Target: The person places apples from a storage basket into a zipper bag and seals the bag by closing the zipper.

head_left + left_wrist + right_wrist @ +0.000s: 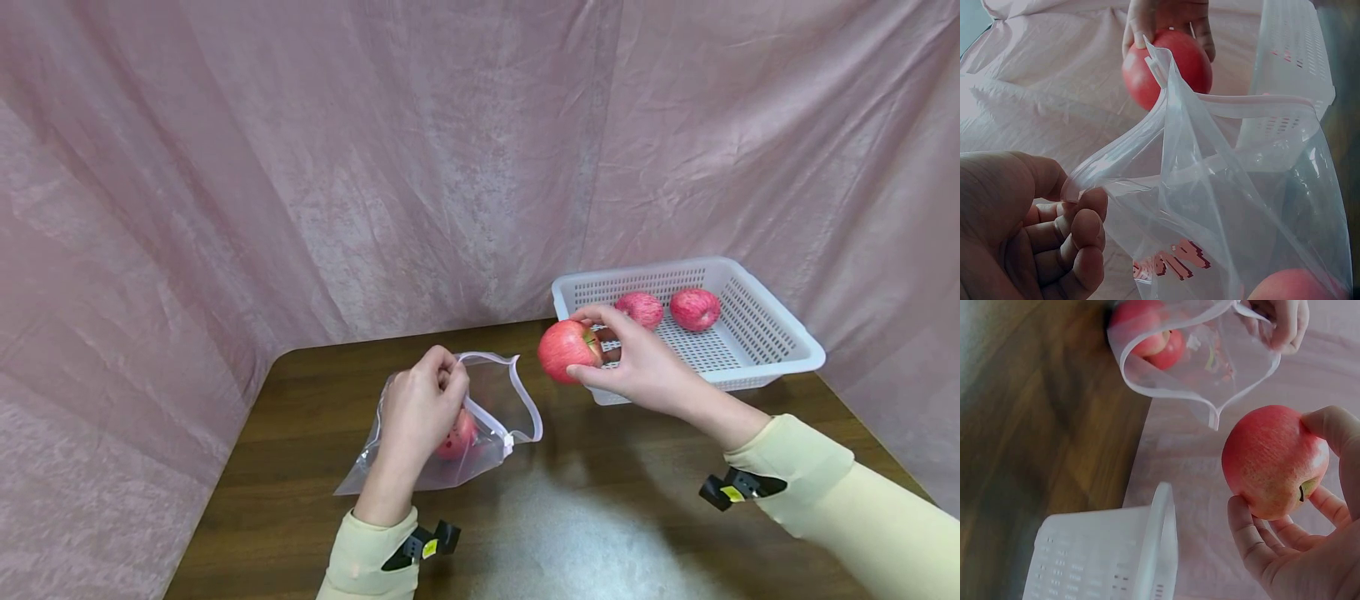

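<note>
In the head view my left hand (pixel 422 410) pinches the rim of a clear zip bag (pixel 480 471), whose mouth gapes toward the right. Inside the bag lie apples; the right wrist view shows two red ones (pixel 1138 328) low in it. My right hand (pixel 637 358) grips a red apple (pixel 564 352) between thumb and fingers, its stem end facing the palm. That apple is in the air, between the bag's mouth and a white basket (pixel 780 367), apart from both. Red printing (pixel 1175 259) marks the bag in the left wrist view.
Two more apples, one (pixel 639 309) partly behind my right hand and another (pixel 695 309), sit in the slotted basket at the back right. A brown wooden table (pixel 292 433) carries everything. Pink cloth (pixel 420 167) hangs behind and at both sides.
</note>
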Action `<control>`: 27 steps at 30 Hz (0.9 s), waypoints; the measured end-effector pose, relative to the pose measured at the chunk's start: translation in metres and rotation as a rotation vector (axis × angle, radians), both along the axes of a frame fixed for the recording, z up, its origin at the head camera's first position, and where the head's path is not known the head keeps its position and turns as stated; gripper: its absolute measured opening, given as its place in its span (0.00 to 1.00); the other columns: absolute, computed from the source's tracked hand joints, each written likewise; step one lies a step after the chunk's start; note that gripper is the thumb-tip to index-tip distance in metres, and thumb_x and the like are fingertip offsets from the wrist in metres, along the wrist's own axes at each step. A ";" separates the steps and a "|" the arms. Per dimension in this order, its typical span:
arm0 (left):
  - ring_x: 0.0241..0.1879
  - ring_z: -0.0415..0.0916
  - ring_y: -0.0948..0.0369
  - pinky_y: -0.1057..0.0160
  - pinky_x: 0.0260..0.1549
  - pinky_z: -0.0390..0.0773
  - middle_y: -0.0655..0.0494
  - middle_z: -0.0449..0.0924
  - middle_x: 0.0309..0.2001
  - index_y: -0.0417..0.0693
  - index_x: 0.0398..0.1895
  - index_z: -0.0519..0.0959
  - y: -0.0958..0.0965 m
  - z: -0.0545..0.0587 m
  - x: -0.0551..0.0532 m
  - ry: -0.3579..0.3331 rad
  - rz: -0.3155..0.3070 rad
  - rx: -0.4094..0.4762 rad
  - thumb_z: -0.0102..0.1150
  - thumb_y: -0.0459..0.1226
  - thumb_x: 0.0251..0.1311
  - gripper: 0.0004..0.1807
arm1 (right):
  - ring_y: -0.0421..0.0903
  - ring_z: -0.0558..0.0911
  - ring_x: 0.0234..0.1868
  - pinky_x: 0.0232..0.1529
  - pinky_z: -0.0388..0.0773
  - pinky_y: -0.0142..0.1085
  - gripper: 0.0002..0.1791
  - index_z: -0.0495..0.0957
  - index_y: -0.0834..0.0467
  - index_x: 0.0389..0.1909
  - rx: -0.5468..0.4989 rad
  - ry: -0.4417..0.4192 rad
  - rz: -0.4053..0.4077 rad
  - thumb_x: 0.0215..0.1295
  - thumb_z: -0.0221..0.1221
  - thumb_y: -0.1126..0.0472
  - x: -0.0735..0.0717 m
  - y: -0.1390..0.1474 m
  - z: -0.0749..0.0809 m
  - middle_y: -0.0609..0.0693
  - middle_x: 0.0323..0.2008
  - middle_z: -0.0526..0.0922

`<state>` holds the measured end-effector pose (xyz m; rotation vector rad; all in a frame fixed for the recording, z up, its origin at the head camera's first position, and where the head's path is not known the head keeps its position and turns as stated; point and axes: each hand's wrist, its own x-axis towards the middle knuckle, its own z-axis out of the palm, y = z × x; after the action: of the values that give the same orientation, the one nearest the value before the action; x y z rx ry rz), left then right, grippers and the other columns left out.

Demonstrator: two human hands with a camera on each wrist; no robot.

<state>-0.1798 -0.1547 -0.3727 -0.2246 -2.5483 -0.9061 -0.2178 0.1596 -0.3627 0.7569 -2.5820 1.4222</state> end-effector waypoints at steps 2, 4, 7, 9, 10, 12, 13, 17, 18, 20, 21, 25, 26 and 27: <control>0.21 0.69 0.60 0.55 0.23 0.69 0.65 0.72 0.18 0.54 0.32 0.81 0.000 0.000 0.000 -0.003 -0.002 0.001 0.60 0.38 0.71 0.07 | 0.59 0.86 0.57 0.54 0.87 0.50 0.35 0.75 0.58 0.69 0.001 -0.012 0.002 0.62 0.80 0.62 0.001 -0.003 0.000 0.56 0.61 0.81; 0.21 0.69 0.60 0.55 0.23 0.69 0.65 0.72 0.18 0.54 0.32 0.81 0.000 0.000 0.000 -0.004 -0.003 0.001 0.60 0.38 0.71 0.07 | 0.59 0.86 0.57 0.52 0.88 0.51 0.36 0.75 0.57 0.69 0.000 -0.029 0.004 0.63 0.80 0.61 0.003 -0.006 -0.001 0.57 0.62 0.81; 0.21 0.69 0.60 0.55 0.23 0.69 0.65 0.72 0.18 0.54 0.32 0.81 0.000 0.000 0.000 -0.004 -0.004 0.001 0.60 0.38 0.71 0.07 | 0.59 0.86 0.55 0.50 0.88 0.48 0.36 0.74 0.57 0.70 -0.011 -0.053 0.016 0.63 0.80 0.61 0.004 -0.011 -0.003 0.56 0.62 0.81; 0.21 0.69 0.60 0.55 0.23 0.69 0.65 0.72 0.18 0.54 0.32 0.81 0.000 -0.001 0.000 -0.003 -0.004 0.001 0.60 0.38 0.71 0.07 | 0.58 0.86 0.55 0.51 0.88 0.46 0.36 0.74 0.57 0.70 -0.023 -0.055 0.027 0.63 0.79 0.61 0.004 -0.014 -0.005 0.56 0.62 0.81; 0.21 0.69 0.60 0.55 0.23 0.69 0.65 0.72 0.18 0.53 0.32 0.81 0.000 -0.001 0.000 -0.002 -0.004 0.001 0.60 0.38 0.71 0.07 | 0.58 0.86 0.54 0.51 0.88 0.44 0.36 0.74 0.57 0.69 -0.030 -0.051 0.033 0.62 0.80 0.62 0.004 -0.016 -0.006 0.55 0.61 0.81; 0.21 0.70 0.60 0.55 0.23 0.69 0.65 0.72 0.18 0.54 0.32 0.81 0.000 -0.001 0.000 -0.001 -0.004 0.001 0.60 0.38 0.72 0.07 | 0.57 0.86 0.54 0.52 0.87 0.43 0.36 0.75 0.57 0.69 -0.040 -0.044 0.039 0.62 0.80 0.63 0.004 -0.019 -0.007 0.54 0.61 0.81; 0.21 0.70 0.60 0.55 0.23 0.69 0.65 0.72 0.18 0.54 0.32 0.81 0.000 -0.001 0.000 -0.001 -0.004 0.001 0.60 0.38 0.71 0.07 | 0.56 0.86 0.54 0.52 0.87 0.43 0.36 0.75 0.58 0.69 -0.047 -0.035 0.046 0.62 0.80 0.62 0.004 -0.021 -0.008 0.55 0.61 0.81; 0.20 0.69 0.61 0.55 0.22 0.69 0.65 0.72 0.18 0.53 0.32 0.81 0.000 0.000 0.001 0.001 -0.005 0.003 0.61 0.38 0.71 0.07 | 0.56 0.86 0.53 0.52 0.87 0.46 0.35 0.76 0.59 0.68 -0.063 -0.022 0.060 0.62 0.80 0.62 0.005 -0.027 -0.012 0.55 0.60 0.81; 0.20 0.69 0.61 0.55 0.22 0.69 0.65 0.72 0.18 0.53 0.32 0.81 0.000 0.000 0.001 0.002 -0.005 0.004 0.60 0.38 0.72 0.07 | 0.56 0.86 0.53 0.52 0.87 0.47 0.35 0.76 0.59 0.68 -0.065 -0.021 0.065 0.62 0.80 0.62 0.006 -0.028 -0.013 0.56 0.61 0.81; 0.20 0.69 0.61 0.55 0.22 0.69 0.65 0.72 0.18 0.53 0.32 0.81 0.000 0.000 0.001 0.002 -0.004 0.005 0.60 0.38 0.72 0.07 | 0.56 0.86 0.53 0.52 0.88 0.47 0.35 0.76 0.58 0.68 -0.059 -0.021 0.069 0.61 0.80 0.62 0.006 -0.031 -0.015 0.55 0.60 0.81; 0.20 0.69 0.61 0.55 0.22 0.69 0.65 0.72 0.18 0.53 0.32 0.81 0.000 0.000 0.001 0.001 -0.004 0.005 0.60 0.38 0.72 0.07 | 0.55 0.86 0.53 0.52 0.87 0.47 0.36 0.76 0.58 0.68 -0.059 -0.023 0.073 0.61 0.80 0.62 0.006 -0.033 -0.016 0.55 0.60 0.81; 0.20 0.70 0.61 0.55 0.23 0.69 0.65 0.72 0.18 0.54 0.32 0.80 0.000 0.000 0.001 -0.001 0.002 0.001 0.61 0.38 0.72 0.07 | 0.53 0.85 0.51 0.52 0.87 0.46 0.36 0.76 0.58 0.68 -0.074 -0.029 0.106 0.60 0.81 0.64 0.008 -0.041 -0.020 0.54 0.59 0.82; 0.20 0.70 0.60 0.55 0.23 0.69 0.65 0.72 0.18 0.54 0.32 0.80 0.000 0.000 0.001 -0.002 0.003 0.000 0.61 0.38 0.72 0.07 | 0.52 0.85 0.51 0.53 0.86 0.46 0.36 0.76 0.58 0.68 -0.079 -0.028 0.115 0.59 0.81 0.65 0.008 -0.043 -0.021 0.54 0.58 0.82; 0.21 0.70 0.60 0.55 0.23 0.69 0.65 0.72 0.18 0.54 0.32 0.80 0.000 0.000 0.001 -0.002 0.004 0.000 0.61 0.38 0.72 0.07 | 0.52 0.85 0.50 0.53 0.86 0.46 0.36 0.76 0.58 0.68 -0.084 -0.026 0.124 0.59 0.81 0.65 0.008 -0.045 -0.022 0.54 0.58 0.82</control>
<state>-0.1788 -0.1543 -0.3729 -0.2191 -2.5500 -0.9054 -0.2097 0.1147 -0.3843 0.9064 -2.5153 1.5735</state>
